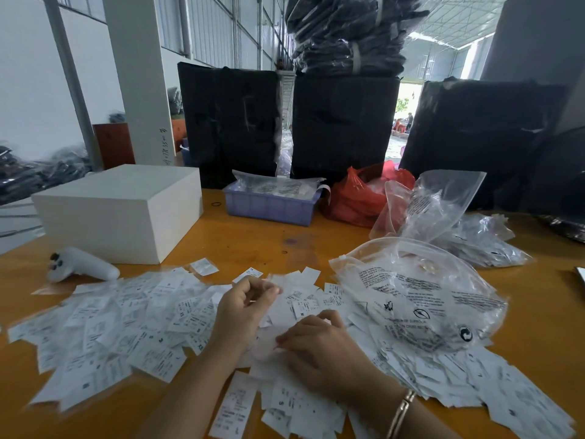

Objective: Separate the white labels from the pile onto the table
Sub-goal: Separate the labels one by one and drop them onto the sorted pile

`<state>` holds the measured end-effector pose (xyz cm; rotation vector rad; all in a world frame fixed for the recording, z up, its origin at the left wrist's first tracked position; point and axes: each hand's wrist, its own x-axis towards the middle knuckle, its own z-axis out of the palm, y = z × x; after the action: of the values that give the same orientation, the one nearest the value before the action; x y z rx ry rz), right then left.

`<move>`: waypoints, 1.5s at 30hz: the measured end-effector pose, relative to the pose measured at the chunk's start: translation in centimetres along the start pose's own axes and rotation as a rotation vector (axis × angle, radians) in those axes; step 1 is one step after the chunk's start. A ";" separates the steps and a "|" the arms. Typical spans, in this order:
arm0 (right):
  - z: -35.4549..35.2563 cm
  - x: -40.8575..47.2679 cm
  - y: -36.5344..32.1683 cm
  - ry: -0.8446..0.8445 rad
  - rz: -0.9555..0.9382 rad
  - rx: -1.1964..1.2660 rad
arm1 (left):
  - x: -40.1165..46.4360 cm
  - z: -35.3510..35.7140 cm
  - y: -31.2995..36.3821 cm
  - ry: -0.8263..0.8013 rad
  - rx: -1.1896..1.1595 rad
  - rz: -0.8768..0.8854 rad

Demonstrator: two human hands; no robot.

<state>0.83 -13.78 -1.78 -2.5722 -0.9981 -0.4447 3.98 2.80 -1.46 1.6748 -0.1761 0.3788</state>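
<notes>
Labels (104, 324) strewn flat over orange table (253, 239), long axes every way. Left hand (243, 307) curled, pinching 1 label; right hand (319, 342) curled, fingering another. Printed clear bag (421, 299) overlapping pile's right edge; white box (120, 210), white controller (82, 264) behind.

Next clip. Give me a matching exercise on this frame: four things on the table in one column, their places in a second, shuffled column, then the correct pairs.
Things:
1. white rectangular foam block
2. lilac plastic slatted tray
3. red plastic bag
4. white handheld controller

Places:
A. between tray and clear bags
B. far left of the orange table
C. front of the block, left edge
D. centre back, before black bundles

Pairs: 1-B, 2-D, 3-A, 4-C
</notes>
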 end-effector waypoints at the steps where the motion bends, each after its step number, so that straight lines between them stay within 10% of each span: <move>1: 0.0 -0.1 0.1 0.014 0.002 0.007 | 0.0 0.0 0.0 0.005 0.005 0.007; 8: -1.6 0.0 0.9 0.417 0.536 0.736 | -0.1 0.2 0.2 -0.017 0.032 0.027; 14: -2.1 -0.1 1.0 0.554 0.573 1.013 | -0.2 0.3 0.3 -0.076 0.086 0.032; 31: -2.3 -0.2 1.6 0.718 0.561 1.289 | -0.7 0.5 0.3 -0.165 0.198 0.160; 45: -1.9 0.0 0.9 0.533 0.491 0.898 | -0.7 0.6 0.5 -0.209 0.173 0.188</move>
<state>1.10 -15.20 -0.26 -1.6526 -0.2442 -0.3867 3.23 2.05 -1.31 1.8745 -0.4703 0.3669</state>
